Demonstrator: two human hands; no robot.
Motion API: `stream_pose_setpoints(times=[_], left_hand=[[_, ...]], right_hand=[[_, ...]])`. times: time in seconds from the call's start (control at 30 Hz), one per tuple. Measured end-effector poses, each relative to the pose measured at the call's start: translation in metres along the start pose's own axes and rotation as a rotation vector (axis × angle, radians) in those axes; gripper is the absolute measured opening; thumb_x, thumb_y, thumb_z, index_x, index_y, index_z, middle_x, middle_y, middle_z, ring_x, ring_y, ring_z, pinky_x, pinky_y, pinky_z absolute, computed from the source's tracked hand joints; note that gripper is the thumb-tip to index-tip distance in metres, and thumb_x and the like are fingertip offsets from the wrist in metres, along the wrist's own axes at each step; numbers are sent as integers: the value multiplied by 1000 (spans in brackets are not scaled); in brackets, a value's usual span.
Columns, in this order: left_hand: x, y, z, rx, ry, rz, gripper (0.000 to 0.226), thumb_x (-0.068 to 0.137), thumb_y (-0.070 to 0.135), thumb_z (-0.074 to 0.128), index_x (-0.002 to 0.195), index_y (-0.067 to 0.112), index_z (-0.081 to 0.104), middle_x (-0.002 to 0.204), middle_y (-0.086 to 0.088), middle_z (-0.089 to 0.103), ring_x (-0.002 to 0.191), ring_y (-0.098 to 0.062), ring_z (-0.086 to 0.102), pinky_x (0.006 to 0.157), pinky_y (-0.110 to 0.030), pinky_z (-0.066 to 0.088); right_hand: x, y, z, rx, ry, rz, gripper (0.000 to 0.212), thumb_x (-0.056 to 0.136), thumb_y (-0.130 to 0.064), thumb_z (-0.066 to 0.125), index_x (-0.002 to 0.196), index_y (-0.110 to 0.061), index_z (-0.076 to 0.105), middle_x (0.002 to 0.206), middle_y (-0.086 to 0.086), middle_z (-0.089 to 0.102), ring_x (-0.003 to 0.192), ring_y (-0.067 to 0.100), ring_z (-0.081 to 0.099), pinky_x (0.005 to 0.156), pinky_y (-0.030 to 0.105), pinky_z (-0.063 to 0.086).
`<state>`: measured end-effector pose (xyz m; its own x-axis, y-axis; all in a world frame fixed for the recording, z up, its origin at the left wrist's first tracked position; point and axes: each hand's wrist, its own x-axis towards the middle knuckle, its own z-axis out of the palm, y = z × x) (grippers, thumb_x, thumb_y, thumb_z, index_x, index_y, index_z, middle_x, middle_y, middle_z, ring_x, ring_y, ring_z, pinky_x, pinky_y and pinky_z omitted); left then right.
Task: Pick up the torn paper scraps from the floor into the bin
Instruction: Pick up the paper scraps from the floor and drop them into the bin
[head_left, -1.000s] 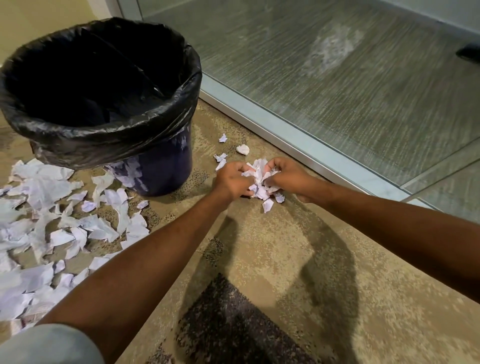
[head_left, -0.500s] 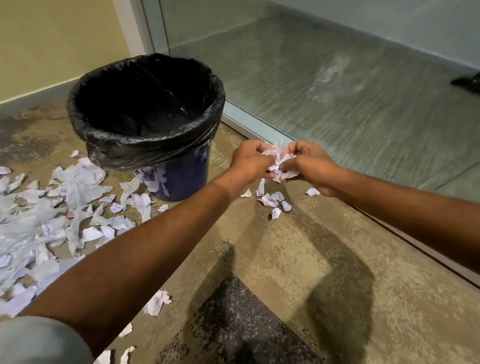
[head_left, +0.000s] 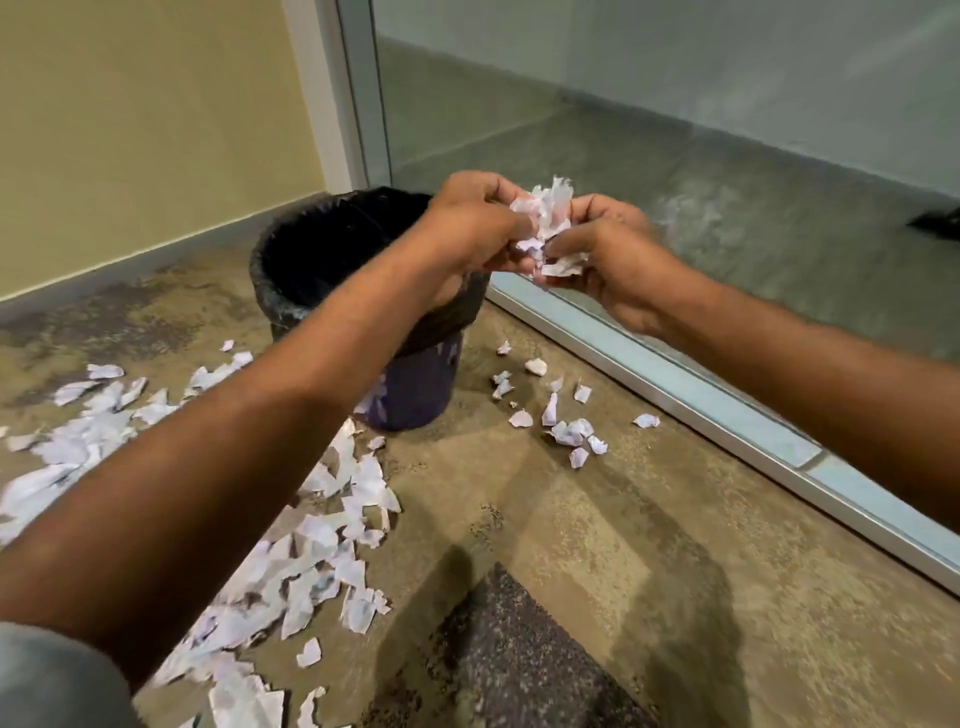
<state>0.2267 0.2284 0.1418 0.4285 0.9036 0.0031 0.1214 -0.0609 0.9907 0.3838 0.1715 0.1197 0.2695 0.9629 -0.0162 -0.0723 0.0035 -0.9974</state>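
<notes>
Left hand (head_left: 470, 228) and right hand (head_left: 605, 260) both clamped around a wad of paper scraps (head_left: 545, 218), up beside the bin (head_left: 291, 280).

A yellow wall (head_left: 145, 130) stands at ten o'clock. A glass partition (head_left: 649, 104) with a metal frame (head_left: 675, 384) runs toward four o'clock. The mottled tan carpet (head_left: 597, 545) has one dark patch (head_left: 519, 670) at six o'clock.

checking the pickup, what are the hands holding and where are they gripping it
A bunch of torn paper scraps, pinched from both sides between the left hand and right hand.
</notes>
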Motion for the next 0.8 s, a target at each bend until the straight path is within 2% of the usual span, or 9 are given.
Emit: stream_pose_setpoints(times=[0.17,0.33,0.47,0.57,0.63,0.73,0.8], left_hand=[[1,9,-52,-12,33,-26,17,92,-9,71,102,4,67,95,-16,76,68,-23,76,70,-37,68],[6,1,-100,-10,103,-73,17,92,-10,70,95,7,65,92,-17,74,66,-24,75,70,-39,68],[6,-14,-128,5,171,-124,20,92,-9,68,93,10,65,91,-15,75,67,-23,77,65,-34,67],[4,-27,-141,1,197,-188,19,97,-4,66,108,11,64,98,-16,75,74,-25,78,71,-36,68],[4,-35,-150,-5,208,-234,26,98,2,68,120,13,61,109,-17,72,80,-29,76,79,-42,67],[4,-42,-158,33,223,-268,37,96,9,73,130,19,62,126,-16,63,100,-34,64,79,-47,67],[2,-43,-160,58,233,-270,37,96,13,74,130,23,64,131,-15,60,113,-35,58,83,-48,66]], right_hand=[[11,-11,46,3,-49,1,30,84,19,63,102,-5,60,99,25,73,78,34,73,61,40,65],[26,-9,94,21,-88,58,28,86,18,63,101,-6,60,100,24,72,71,30,72,57,35,63],[35,-4,120,4,-125,118,28,89,14,66,107,-7,63,104,20,70,86,32,69,71,40,65],[42,3,132,-31,-139,145,28,92,9,67,111,-11,64,102,13,69,85,27,68,74,39,65],[45,6,138,-37,-144,153,27,92,4,71,111,-14,64,104,11,69,87,25,67,78,41,64],[49,8,142,-47,-148,140,35,93,-5,77,123,-16,63,110,7,69,92,22,65,81,41,62],[51,7,143,-40,-147,138,36,93,-11,79,124,-18,63,118,7,68,104,24,66,87,44,64]])
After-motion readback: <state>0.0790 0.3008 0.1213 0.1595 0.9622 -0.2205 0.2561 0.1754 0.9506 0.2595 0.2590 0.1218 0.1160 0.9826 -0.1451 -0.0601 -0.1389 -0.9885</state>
